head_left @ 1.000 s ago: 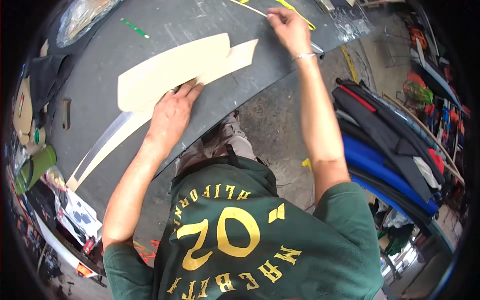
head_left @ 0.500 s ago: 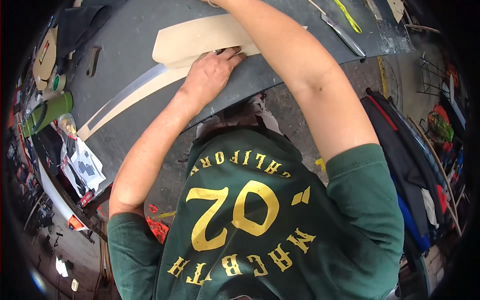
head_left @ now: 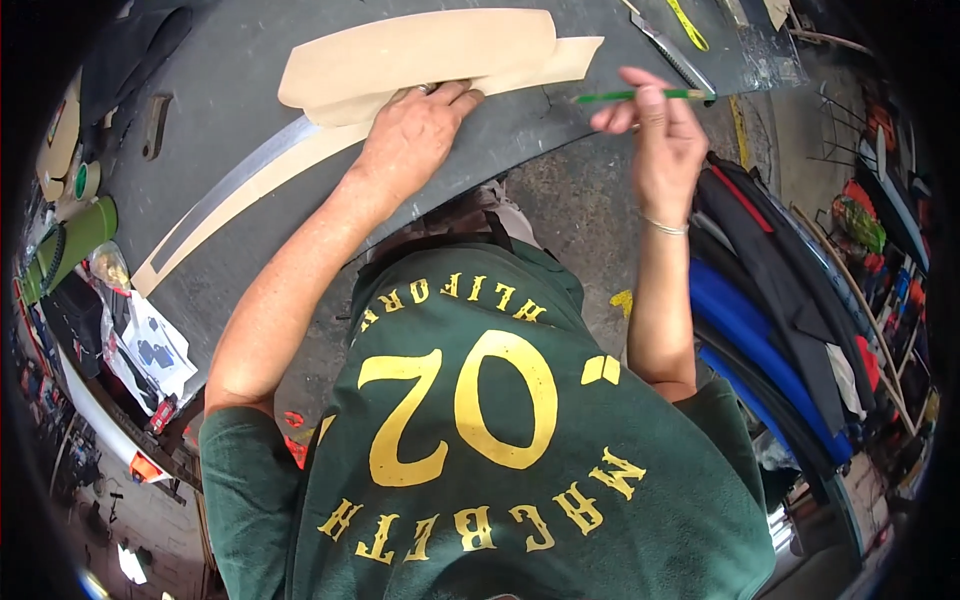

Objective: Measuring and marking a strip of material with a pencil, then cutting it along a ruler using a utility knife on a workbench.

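The overlapping beige sheets (head_left: 420,58) lie on the dark tabletop (head_left: 245,120) beneath the left hand (head_left: 415,130), its fingers pressing down unclenched; the right hand (head_left: 665,130) pinches a green pencil (head_left: 603,97). The sheets look light, thin and fairly stiff, likely to slide or crease, so flat pressure mid-length suits them best.

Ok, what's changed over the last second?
The right hand let go of the thin pale stick, reached across, and came back to the right holding the green pencil, which had lain on the tabletop beyond the pale sheets. The left hand still rests on the sheets.
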Available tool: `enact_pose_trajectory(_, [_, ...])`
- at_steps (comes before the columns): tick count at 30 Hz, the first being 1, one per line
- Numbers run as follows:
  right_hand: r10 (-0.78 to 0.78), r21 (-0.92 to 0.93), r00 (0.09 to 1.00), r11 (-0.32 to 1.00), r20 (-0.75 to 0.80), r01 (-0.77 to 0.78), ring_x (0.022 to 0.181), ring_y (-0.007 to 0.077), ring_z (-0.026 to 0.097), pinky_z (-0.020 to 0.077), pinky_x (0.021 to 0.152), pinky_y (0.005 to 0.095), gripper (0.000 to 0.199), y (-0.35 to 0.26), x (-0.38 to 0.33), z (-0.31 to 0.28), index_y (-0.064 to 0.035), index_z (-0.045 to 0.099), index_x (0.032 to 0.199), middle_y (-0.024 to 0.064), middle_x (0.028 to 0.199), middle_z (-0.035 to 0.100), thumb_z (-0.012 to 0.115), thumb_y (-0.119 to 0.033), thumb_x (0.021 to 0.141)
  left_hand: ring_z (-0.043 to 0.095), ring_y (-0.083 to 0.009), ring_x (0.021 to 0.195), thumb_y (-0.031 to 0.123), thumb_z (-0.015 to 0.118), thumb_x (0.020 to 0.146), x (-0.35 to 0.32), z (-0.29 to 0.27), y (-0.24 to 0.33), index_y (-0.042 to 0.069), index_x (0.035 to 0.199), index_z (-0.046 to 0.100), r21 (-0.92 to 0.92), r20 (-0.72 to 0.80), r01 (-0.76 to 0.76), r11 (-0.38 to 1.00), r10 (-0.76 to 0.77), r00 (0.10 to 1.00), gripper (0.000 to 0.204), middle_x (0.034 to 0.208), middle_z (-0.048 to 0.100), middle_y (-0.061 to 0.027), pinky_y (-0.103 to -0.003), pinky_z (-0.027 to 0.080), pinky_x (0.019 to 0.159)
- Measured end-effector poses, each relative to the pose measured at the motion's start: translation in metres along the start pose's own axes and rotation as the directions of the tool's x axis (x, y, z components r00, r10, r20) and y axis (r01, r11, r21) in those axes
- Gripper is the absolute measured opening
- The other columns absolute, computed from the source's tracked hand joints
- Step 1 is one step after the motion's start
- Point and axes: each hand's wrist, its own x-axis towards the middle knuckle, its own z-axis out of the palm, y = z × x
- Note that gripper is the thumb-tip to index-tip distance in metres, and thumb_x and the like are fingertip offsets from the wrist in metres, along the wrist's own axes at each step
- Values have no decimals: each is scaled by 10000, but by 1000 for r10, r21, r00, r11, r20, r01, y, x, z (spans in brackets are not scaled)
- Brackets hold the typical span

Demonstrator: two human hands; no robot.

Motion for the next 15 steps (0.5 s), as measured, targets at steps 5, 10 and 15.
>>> enact_pose_trajectory(5, [-140, -516, 990, 847, 12, 126, 769, 85, 663, 526, 669, 225, 167, 68, -28, 4, -28, 751, 1113, 37, 925, 732, 733, -107, 967, 659, -321, 1038, 12, 586, 880, 0, 2, 0, 143, 1372, 590, -56, -22, 15, 998, -16, 1000, 509, 1334, 627, -78, -431, 526, 933])
enact_pose_trajectory(10, [-47, -551, 995, 830, 90, 88, 799, 92, 684, 552, 702, 244, 170, 68, -18, 12, -25, 751, 1099, 44, 919, 747, 747, -80, 939, 619, -323, 1119, 34, 609, 878, -9, 19, -6, 142, 1369, 585, -49, -131, 40, 998, -47, 990, 504, 1288, 640, -75, -430, 505, 956])
enact_pose_trajectory(15, [-170, -402, 981, 895, 89, 192, 765, 78, 690, 558, 685, 249, 134, 78, -13, 54, -21, 725, 997, 63, 894, 752, 763, -38, 870, 606, -275, 1141, 67, 648, 855, -10, 28, -7, 157, 1346, 605, -23, -178, 105, 994, -108, 978, 502, 1258, 645, -32, -423, 475, 1016])
